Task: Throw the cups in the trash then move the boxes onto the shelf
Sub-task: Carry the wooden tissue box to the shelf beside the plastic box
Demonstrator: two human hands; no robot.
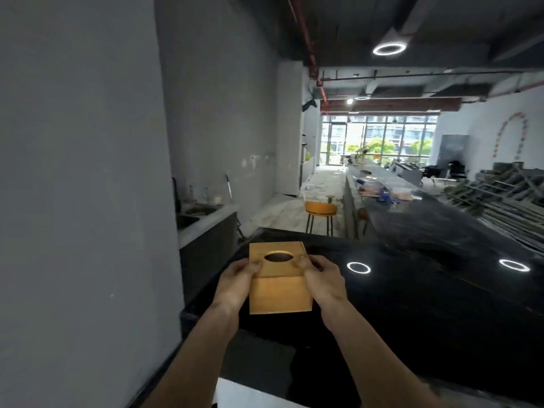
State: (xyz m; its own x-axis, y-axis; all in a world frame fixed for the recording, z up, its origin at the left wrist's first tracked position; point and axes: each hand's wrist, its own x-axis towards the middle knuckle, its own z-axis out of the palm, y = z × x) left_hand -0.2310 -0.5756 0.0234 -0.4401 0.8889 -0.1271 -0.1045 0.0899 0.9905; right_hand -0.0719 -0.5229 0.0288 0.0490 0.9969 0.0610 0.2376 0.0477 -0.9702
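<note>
Glossy black counter (412, 290) ran from the person toward far windows (376, 139), mirroring the ceiling's ring lights. Over its near left corner sat or hovered the wooden box (279, 278), a cube with an oval slot in its lid; whether its base touched the counter could not be told. The left hand (235, 285) and the right hand (323, 282) clamped its two sides, fingers curled closed against the wood, thumbs resting on the lid beside the slot. No cups, trash bin or shelf showed anywhere in view, so the box stage seemed underway. The grip was a side squeeze with nothing under the base, so smooth wood might slide down through the palms. The lid might also lift free under the thumbs. Beyond the corner stood a grey wall (88, 172), a sink (200, 212) and an orange stool (320, 209); a turn left could knock the box against that wall.
</note>
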